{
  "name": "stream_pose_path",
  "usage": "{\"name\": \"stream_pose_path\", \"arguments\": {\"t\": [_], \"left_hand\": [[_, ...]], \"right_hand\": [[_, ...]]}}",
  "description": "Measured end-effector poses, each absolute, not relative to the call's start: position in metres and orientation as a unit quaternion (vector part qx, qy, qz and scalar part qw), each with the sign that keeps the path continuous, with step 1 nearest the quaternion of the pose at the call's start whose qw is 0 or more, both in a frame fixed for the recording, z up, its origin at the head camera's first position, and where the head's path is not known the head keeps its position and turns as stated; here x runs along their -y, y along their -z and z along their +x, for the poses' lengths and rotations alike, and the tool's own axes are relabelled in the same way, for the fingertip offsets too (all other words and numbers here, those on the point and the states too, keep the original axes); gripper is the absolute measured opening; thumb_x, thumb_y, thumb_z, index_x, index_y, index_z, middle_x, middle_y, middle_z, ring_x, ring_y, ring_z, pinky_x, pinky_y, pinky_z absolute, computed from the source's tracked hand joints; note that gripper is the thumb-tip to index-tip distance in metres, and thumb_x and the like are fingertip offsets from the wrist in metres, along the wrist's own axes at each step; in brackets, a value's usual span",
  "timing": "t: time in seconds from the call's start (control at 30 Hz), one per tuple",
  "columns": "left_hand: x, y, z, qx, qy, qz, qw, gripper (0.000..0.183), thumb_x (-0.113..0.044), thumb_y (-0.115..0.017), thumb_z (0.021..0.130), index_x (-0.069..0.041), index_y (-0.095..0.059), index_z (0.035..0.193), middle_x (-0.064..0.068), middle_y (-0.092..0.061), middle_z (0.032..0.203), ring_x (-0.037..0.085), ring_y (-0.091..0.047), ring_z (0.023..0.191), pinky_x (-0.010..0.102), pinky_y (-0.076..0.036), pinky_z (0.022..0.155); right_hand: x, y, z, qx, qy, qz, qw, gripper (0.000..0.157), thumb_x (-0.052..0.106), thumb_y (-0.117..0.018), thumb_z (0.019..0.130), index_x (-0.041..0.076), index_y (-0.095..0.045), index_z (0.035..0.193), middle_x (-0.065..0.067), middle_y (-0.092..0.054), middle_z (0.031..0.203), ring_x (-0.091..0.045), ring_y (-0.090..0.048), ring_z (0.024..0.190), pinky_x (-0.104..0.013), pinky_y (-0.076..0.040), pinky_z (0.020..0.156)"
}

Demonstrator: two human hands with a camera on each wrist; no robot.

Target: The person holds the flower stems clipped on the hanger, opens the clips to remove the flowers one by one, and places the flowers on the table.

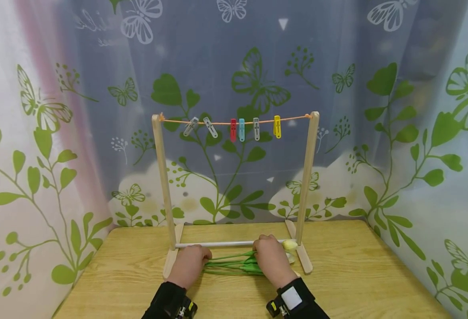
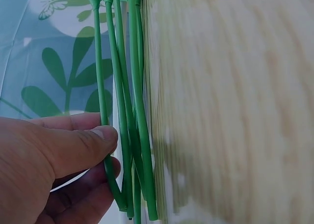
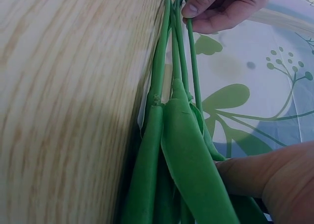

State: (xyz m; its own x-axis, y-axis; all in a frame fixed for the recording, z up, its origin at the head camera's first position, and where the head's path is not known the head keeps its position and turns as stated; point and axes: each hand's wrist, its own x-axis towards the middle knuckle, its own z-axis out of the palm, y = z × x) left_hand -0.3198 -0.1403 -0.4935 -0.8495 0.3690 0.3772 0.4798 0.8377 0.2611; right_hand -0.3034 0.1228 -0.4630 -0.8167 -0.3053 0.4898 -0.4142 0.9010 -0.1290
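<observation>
A bunch of artificial tulips lies sideways on the table, with green stems to the left and blooms to the right. My left hand pinches one stem near its lower end between thumb and fingers; several other stems run beside it. Around the upper part of the same bunch, my right hand grips a tulip just below its pale yellow bloom. Its thumb presses by the broad green leaves. A paler bloom shows beside that hand, which hides part of the bunch.
Behind the tulips stands a wooden frame with a white rod low across it. An orange string along its top carries several clothespins, among them a red one and a yellow one. Patterned curtains enclose the wooden table.
</observation>
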Motion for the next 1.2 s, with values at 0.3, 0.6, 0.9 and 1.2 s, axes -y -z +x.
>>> {"name": "stream_pose_path", "arguments": {"t": [0.3,0.6,0.9,1.2], "left_hand": [[0.1416,0.4941,-0.3184,0.943,0.191,-0.226,0.151,0.014,-0.006,-0.080,0.089,-0.019,-0.083,0.088,-0.005,-0.077,0.085,0.018,-0.075,0.080,0.034,-0.062,0.066],[0.1426,0.4923,-0.3156,0.942,0.197,-0.235,0.137,0.017,-0.003,-0.078,0.091,-0.018,-0.082,0.088,-0.002,-0.077,0.087,0.018,-0.075,0.081,0.034,-0.062,0.067],[0.1426,0.4920,-0.3162,0.940,0.192,-0.252,0.128,0.019,0.001,-0.079,0.088,-0.018,-0.082,0.085,-0.004,-0.076,0.084,0.017,-0.074,0.079,0.033,-0.061,0.065],[0.1440,0.4950,-0.3186,0.942,0.172,-0.260,0.121,0.015,-0.004,-0.083,0.087,-0.020,-0.082,0.086,-0.006,-0.074,0.083,0.016,-0.072,0.080,0.031,-0.061,0.066]], "right_hand": [[-0.1223,0.4627,-0.3026,0.949,-0.116,0.186,0.228,0.014,0.000,-0.089,0.077,0.010,-0.080,0.081,0.000,-0.067,0.077,-0.022,-0.067,0.074,-0.043,-0.063,0.084],[-0.1219,0.4643,-0.3027,0.947,-0.127,0.187,0.227,0.015,-0.002,-0.088,0.077,0.010,-0.080,0.079,-0.001,-0.066,0.076,-0.024,-0.068,0.075,-0.049,-0.061,0.096],[-0.1213,0.4654,-0.3028,0.950,-0.125,0.184,0.218,0.013,0.000,-0.088,0.078,0.010,-0.080,0.078,0.000,-0.065,0.076,-0.024,-0.066,0.074,-0.044,-0.063,0.086],[-0.1209,0.4645,-0.3020,0.952,-0.120,0.184,0.215,0.013,0.001,-0.089,0.077,0.010,-0.079,0.077,-0.001,-0.065,0.074,-0.024,-0.066,0.072,-0.046,-0.063,0.088]]}}
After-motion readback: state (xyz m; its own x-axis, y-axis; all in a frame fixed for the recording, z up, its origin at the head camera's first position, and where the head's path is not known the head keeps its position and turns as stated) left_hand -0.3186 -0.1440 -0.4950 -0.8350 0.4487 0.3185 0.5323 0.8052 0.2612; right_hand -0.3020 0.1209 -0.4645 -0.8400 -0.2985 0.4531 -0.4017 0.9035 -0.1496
